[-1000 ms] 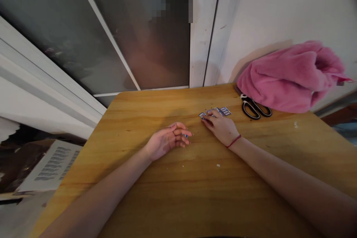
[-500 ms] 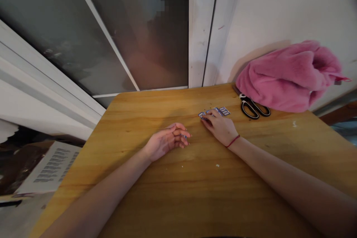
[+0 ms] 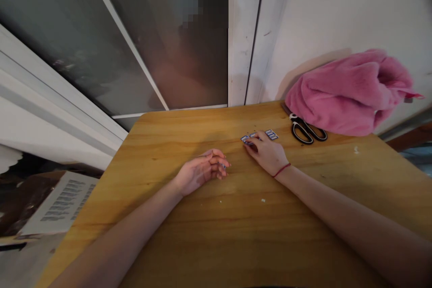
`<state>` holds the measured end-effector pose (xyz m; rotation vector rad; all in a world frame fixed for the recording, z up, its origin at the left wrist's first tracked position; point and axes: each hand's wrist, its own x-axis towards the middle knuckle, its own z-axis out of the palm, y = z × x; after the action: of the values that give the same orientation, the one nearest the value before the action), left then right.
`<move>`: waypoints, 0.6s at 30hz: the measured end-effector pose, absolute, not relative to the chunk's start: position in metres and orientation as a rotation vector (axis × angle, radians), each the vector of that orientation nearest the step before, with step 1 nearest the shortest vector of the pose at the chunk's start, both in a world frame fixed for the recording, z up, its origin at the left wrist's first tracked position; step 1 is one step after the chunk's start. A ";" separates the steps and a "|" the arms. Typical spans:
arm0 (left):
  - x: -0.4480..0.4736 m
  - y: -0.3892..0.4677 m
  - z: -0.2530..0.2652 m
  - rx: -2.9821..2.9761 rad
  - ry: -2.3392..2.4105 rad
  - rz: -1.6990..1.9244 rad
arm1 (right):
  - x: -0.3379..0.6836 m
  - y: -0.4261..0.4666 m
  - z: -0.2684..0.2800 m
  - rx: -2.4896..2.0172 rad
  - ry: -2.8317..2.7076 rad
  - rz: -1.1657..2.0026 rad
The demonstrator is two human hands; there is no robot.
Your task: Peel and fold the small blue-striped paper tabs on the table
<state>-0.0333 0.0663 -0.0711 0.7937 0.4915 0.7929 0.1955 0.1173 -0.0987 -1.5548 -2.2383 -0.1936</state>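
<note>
My right hand, with a red string round the wrist, has its thumb and fingers closed at a small blue-and-white paper cutout on the wooden table. Its fingers partly cover the cutouts' middle. To the right of the fingertips, another blue-and-white cutout with stripe-like strokes lies flat. My left hand rests on its side, palm facing right, its fingers loosely curled and apart. A tiny blue-and-white bit shows between those fingers; whether they hold it is unclear.
Black-handled scissors lie partly under a pink plush cloth at the back right. Small white scraps dot the table. Behind it stand a dark glass panel and a white wall. A printed carton is below left.
The right fingers have shifted slightly, and the left cutout has moved a little to the right. More of the cutouts' middle shows. My left hand is almost still.
</note>
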 end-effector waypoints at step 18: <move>-0.034 0.066 -0.072 0.809 0.491 0.796 | 0.195 0.117 -0.098 -1.596 -2.186 -0.148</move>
<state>-0.0341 0.0661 -0.0718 0.8088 0.4910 0.7957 0.1951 0.1173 -0.0983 -1.5955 -2.1858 -0.1478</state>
